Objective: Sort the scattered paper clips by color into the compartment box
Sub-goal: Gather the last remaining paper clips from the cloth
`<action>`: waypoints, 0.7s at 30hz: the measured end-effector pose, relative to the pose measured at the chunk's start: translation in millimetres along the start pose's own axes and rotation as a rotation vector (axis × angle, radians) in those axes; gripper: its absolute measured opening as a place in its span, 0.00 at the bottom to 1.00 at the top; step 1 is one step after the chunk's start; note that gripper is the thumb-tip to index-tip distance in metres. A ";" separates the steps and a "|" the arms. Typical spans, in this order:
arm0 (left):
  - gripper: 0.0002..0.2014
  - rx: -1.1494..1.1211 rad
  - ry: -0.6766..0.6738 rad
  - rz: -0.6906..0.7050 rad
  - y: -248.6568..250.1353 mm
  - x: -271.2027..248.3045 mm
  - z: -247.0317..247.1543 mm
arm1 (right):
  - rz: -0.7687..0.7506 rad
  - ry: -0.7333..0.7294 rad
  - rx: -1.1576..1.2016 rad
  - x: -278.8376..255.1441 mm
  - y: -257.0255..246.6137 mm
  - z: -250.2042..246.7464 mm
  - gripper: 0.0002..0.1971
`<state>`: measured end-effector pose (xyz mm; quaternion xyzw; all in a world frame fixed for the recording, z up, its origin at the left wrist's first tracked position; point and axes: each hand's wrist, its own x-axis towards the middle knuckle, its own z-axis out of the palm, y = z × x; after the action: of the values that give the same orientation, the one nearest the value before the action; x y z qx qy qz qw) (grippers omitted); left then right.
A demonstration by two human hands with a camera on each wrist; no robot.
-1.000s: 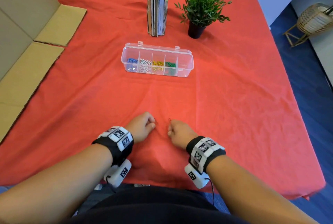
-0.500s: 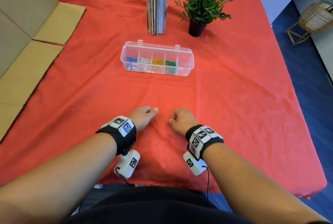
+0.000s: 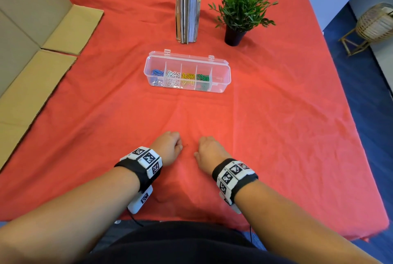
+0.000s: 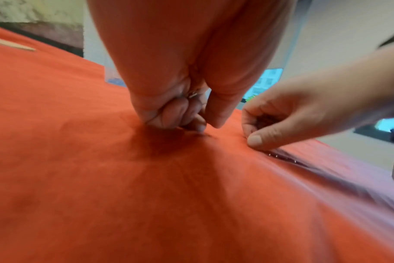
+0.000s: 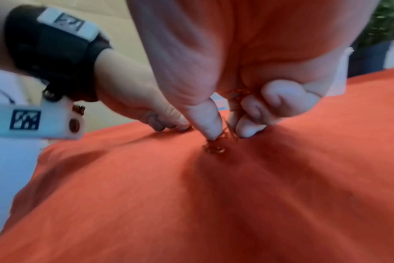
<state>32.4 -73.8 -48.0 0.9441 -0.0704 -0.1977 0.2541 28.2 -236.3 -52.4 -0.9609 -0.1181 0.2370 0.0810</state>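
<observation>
Paper clips held: red clips (image 5: 236,94) sit bunched inside the curled right hand (image 3: 209,152); their count cannot be told.
Paper clips on cloth: one or two red clips (image 5: 215,148) lie right under the right thumb tip, blurred; one small clip (image 3: 186,146) lies just beside the left hand's fingertips.
Right hand: fingers curled round the bunched red clips, thumb pressing down on the cloth.
Left hand (image 3: 169,146): fingers curled tight, knuckles on the cloth, a glint of metal (image 4: 192,95) tucked in the fist; what it is cannot be told for sure.
Hands: two, side by side, near each other but apart.
Compartment box (image 3: 221,80): one clear box, well beyond both hands, lid open, five compartments.
Sorted clips: blue (image 3: 156,73), white (image 3: 172,75), yellow (image 3: 188,77), green (image 3: 202,78), one colour per compartment from the left; the rightmost looks bare.
Tablecloth (image 3: 276,125): one, red, creased between hands and box.
Beyond the box: one row of upright books (image 3: 188,6), one potted plant (image 3: 240,10).
Left of the hands, far off: flattened cardboard (image 3: 32,61).
Between hands and box: only cloth.
</observation>
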 end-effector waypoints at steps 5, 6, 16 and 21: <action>0.10 -0.062 0.002 -0.062 -0.8 -0.4 -8.5 | 0.008 -0.021 -0.003 -4.2 -10.2 -8.8 0.18; 0.11 -0.070 -0.011 -0.073 -1.3 -0.4 -9.6 | 0.029 -0.044 0.080 -1.1 -6.0 -11.6 0.16; 0.14 -0.643 -0.172 -0.362 12.4 8.0 -22.8 | 0.429 -0.313 1.511 -20.4 45.1 -34.4 0.12; 0.09 -0.790 -0.163 -0.346 17.8 14.7 -31.1 | 0.134 -0.257 0.421 -20.0 25.3 -28.2 0.08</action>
<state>57.9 -78.5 -19.3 0.7537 0.1501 -0.3229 0.5525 29.1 -268.7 -24.4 -0.8905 -0.0114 0.3816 0.2474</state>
